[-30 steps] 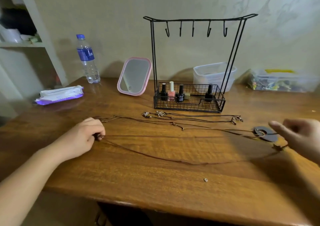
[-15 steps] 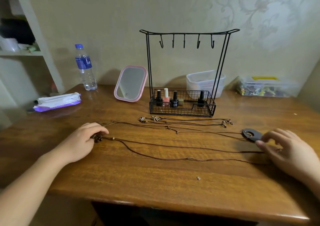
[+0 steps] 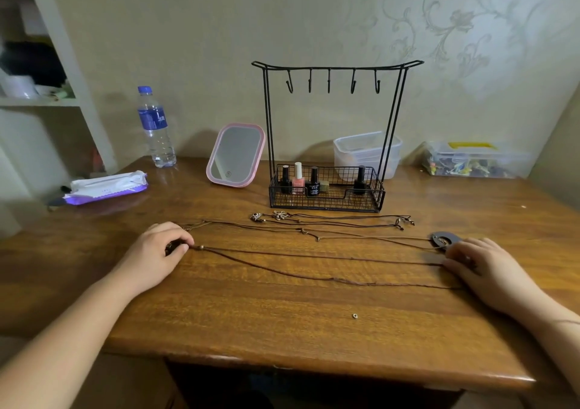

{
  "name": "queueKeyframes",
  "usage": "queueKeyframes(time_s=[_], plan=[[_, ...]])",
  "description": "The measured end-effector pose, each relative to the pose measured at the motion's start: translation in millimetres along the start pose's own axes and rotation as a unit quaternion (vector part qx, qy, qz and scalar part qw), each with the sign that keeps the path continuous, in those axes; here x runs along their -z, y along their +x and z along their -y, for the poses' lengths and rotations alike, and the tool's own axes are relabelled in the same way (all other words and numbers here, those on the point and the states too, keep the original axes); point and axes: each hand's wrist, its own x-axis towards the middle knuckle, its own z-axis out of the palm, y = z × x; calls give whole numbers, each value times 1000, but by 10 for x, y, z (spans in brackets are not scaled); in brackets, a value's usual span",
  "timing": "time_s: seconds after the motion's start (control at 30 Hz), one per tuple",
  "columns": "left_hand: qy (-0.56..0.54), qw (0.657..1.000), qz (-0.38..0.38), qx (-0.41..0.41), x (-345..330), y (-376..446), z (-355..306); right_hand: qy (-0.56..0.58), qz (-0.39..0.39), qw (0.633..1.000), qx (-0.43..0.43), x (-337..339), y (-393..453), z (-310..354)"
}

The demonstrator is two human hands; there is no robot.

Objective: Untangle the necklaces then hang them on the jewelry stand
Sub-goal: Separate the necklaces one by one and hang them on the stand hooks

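Note:
Several brown cord necklaces lie stretched across the wooden table [image 3: 282,330]. The nearest cord [image 3: 314,259] runs between my hands. My left hand [image 3: 157,251] pinches its beaded left end. My right hand [image 3: 483,267] rests flat on its right end, fingertips pressing the cord beside a dark ring pendant [image 3: 444,240]. Two more necklaces with small metal pendants [image 3: 270,216] lie closer to the black wire jewelry stand [image 3: 332,73], whose hooks hang bare.
Nail polish bottles [image 3: 298,179] sit in the stand's basket. A pink mirror [image 3: 235,154], water bottle [image 3: 155,126] and wipes pack [image 3: 106,187] are at the back left; clear plastic boxes [image 3: 470,159] at the back right. A tiny bead [image 3: 355,315] lies near the front edge.
My right hand dropped from above the table onto the cord's right end next to the ring pendant. The left hand stayed put on the beaded end, and the cord lies straighter.

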Motion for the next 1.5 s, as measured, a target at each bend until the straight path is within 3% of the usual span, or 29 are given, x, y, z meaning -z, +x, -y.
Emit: queueKeyframes(time_s=[0.3, 0.53, 0.67, 0.77, 0.93, 1.07, 1.33, 1.5], plan=[[18, 999, 6, 35, 58, -60, -138, -13, 1, 1000, -24, 43, -17, 56], [34, 999, 1, -14, 13, 135, -640, -59, -78, 993, 61, 66, -38, 160], [3, 1000, -1, -14, -197, 535, -1106, -30, -72, 991, 108, 42, 302, 491], [-2, 1000, -11, 24, -392, 839, -1300, -43, -18, 995, 90, -94, 728, 795], [15, 996, 12, 92, -706, 1092, -1362, -35, 3, 999, -15, -353, 1200, 1007], [46, 993, 34, 100, -905, 1098, -1302, -28, 11, 1000, 4, -532, 1242, 1154], [34, 989, 82, 119, -948, 1149, -1283, 4, 40, 997, -59, -593, 1367, 1218], [8, 989, 89, 117, -913, 1115, -1251, 3, 31, 999, -14, -581, 1318, 1167]])
